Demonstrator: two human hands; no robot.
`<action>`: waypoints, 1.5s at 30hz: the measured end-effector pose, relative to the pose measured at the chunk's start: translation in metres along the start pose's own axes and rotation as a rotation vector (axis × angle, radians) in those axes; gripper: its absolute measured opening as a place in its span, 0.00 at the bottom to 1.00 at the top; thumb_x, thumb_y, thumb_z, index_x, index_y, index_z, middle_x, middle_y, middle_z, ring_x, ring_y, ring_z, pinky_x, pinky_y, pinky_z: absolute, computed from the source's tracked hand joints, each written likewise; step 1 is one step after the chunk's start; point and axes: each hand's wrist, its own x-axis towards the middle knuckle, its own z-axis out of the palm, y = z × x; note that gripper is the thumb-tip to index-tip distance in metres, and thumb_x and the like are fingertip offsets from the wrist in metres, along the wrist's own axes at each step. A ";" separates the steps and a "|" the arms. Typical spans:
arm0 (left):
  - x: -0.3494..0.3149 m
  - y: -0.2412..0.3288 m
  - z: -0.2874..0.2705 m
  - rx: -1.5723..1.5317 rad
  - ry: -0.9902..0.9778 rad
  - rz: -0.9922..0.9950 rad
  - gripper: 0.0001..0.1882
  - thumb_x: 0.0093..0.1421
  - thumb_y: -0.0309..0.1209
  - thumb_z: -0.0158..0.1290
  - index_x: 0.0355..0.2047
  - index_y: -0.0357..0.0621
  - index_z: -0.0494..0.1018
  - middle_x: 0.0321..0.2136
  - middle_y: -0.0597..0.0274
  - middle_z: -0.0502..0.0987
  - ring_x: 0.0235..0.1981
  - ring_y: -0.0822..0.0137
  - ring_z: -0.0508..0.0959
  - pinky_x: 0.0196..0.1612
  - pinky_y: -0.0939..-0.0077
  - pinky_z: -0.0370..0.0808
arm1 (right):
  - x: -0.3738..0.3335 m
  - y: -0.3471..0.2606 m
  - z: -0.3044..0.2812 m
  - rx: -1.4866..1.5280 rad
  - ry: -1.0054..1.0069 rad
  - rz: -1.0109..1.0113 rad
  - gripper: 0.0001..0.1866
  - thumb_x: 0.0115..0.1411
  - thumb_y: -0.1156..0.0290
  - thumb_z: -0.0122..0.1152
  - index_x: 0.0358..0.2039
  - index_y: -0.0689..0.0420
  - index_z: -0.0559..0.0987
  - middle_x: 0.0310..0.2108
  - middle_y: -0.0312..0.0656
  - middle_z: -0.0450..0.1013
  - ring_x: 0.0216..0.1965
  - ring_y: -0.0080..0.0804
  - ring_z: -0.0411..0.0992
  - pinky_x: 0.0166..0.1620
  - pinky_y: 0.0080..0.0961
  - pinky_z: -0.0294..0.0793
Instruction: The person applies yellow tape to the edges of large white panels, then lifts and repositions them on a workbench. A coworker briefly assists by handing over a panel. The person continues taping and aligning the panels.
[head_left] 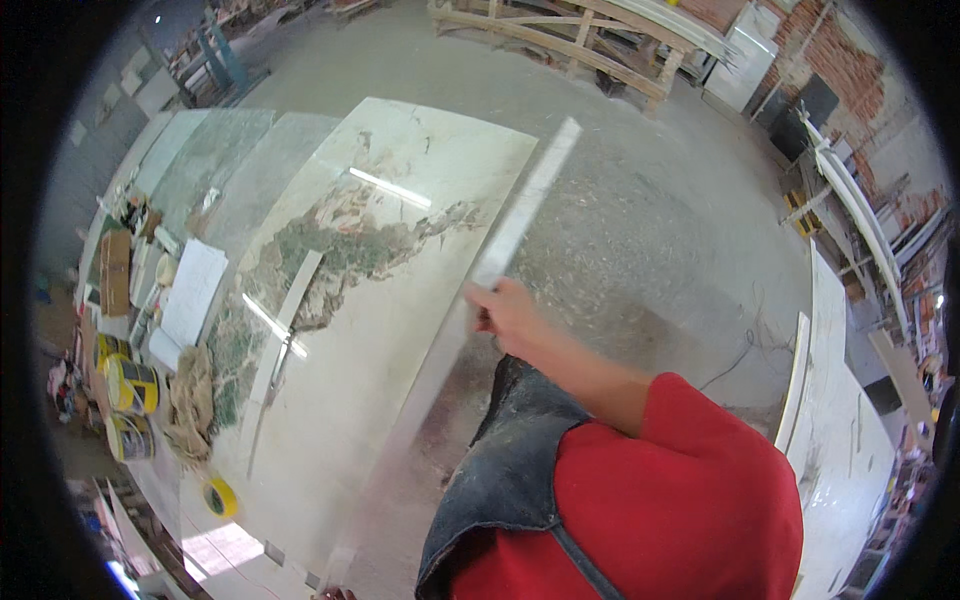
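Observation:
A long, flat, pale strip (525,205) runs slantwise beside the right edge of a polished stone slab (380,360). My right hand (505,312) is closed around the strip partway along it. At the lower edge of the view only the fingers of my left hand (338,594) show, curled at the strip's blurred near end. The slab is whitish with green and brown veining. On it lie a narrow pale strip (285,325) and a thin, long piece (262,425) next to it.
Left of the slab are yellow-labelled buckets (132,385), a crumpled cloth (190,400), paper sheets (192,300), a cardboard box (115,272) and a yellow tape roll (219,497). A wooden rack (570,45) stands at the back. Another pale slab (840,440) is at right.

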 end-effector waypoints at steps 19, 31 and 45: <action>0.099 -0.270 -0.077 -3.403 0.004 -1.090 0.24 0.69 0.40 0.49 0.61 0.42 0.67 0.52 0.52 0.77 0.49 0.51 0.79 0.50 0.56 0.79 | 0.091 -0.013 0.054 -0.766 -0.267 0.124 0.17 0.64 0.65 0.59 0.34 0.72 0.79 0.28 0.52 0.80 0.20 0.38 0.78 0.21 0.33 0.78; 0.158 -0.466 -0.229 -2.816 0.671 -0.387 0.23 0.67 0.40 0.51 0.57 0.41 0.72 0.51 0.50 0.79 0.50 0.48 0.79 0.54 0.54 0.76 | 0.043 -0.058 -0.107 -0.317 -0.153 -0.104 0.13 0.66 0.64 0.57 0.37 0.64 0.78 0.26 0.45 0.79 0.24 0.31 0.78 0.27 0.31 0.79; 0.233 -0.749 -0.441 -2.309 0.995 -0.206 0.21 0.65 0.40 0.54 0.52 0.40 0.78 0.50 0.47 0.80 0.50 0.44 0.79 0.59 0.51 0.72 | 0.069 -0.187 -0.365 0.065 0.241 -0.035 0.12 0.67 0.61 0.59 0.40 0.58 0.78 0.28 0.39 0.78 0.27 0.28 0.78 0.29 0.27 0.78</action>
